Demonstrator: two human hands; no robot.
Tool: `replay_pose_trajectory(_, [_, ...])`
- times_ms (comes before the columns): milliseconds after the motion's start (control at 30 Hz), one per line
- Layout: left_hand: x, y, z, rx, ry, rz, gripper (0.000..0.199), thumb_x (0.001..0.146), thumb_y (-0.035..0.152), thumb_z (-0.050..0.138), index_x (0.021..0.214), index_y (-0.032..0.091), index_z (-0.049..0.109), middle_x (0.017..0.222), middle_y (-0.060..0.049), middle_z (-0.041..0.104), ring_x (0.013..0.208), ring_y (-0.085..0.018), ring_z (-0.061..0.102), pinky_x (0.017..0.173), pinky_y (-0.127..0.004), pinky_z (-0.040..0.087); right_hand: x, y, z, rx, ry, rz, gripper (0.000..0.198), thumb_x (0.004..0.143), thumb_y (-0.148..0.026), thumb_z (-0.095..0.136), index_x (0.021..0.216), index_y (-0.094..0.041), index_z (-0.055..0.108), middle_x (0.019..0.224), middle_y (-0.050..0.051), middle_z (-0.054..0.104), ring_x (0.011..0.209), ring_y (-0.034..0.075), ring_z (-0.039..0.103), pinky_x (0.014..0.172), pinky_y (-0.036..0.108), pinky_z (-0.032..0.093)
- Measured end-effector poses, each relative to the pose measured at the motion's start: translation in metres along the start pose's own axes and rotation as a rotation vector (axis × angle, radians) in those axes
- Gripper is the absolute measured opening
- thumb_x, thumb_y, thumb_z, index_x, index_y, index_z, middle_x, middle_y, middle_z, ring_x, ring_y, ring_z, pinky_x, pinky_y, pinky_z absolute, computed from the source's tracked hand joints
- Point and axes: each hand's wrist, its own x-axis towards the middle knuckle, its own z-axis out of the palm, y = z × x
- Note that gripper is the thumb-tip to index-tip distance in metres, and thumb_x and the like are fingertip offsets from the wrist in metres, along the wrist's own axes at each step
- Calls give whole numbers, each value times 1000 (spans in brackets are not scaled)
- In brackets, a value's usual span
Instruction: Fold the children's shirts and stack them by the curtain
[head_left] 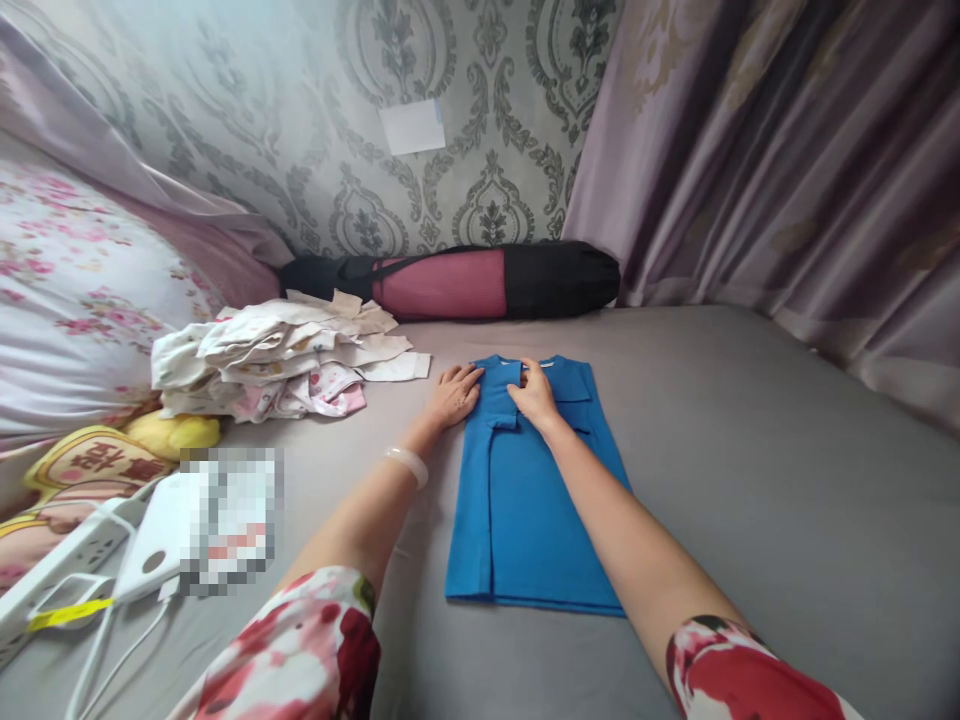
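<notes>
Left hand (456, 396) flat, fingers extended, at one edge of the blue shirt (540, 530), right hand (535, 400) pinching its folded-in sleeve (495, 395), probably so one steadies while the other controls the fold, shirt lying on the bed (757, 480) for flat backing.

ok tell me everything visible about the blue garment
The blue garment is plain, soft-looking cloth, lying flat on the grey sheet, neckline far, hem near. Its left side is folded inward, and what look like sleeves lie across the upper part. Something pale shows at the neckline. The left grip touches its upper left edge; the right grip is on its upper middle, and the right forearm hides part.
</notes>
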Motion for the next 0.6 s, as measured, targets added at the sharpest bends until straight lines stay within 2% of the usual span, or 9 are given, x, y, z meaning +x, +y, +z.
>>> replay_pose_trajectory(233, [2,-4,2,-64,13,-21,50,98,33,29,146,24,42,152,-3,43,140,-28,35,115,-47,27,3,6,1,70,-29,-54,61,70,-8,55,130,-13,48,99,9,73,89,20,69,88,36,53])
replay_pose_trajectory(367, [1,-6,3,-110,50,23,48,98,32,30,143,23,46,150,-2,45,140,-27,34,115,-46,27,6,12,4,137,-6,-33,55,70,-8,54,125,-15,51,93,7,73,84,20,69,85,37,54])
replay_pose_trajectory(467, [-2,-5,1,-109,63,75,47,98,37,31,140,23,49,149,-2,47,140,-27,33,116,-46,26,9,16,7,204,19,-6,55,70,-12,59,124,-16,52,94,7,73,85,20,70,85,38,55])
replay_pose_trajectory(600, [-3,-3,-1,-76,45,92,50,98,44,32,140,24,50,149,-2,47,141,-28,32,116,-47,25,10,15,8,302,-1,-10,58,68,-8,59,125,-14,51,102,11,73,92,21,70,86,37,55])
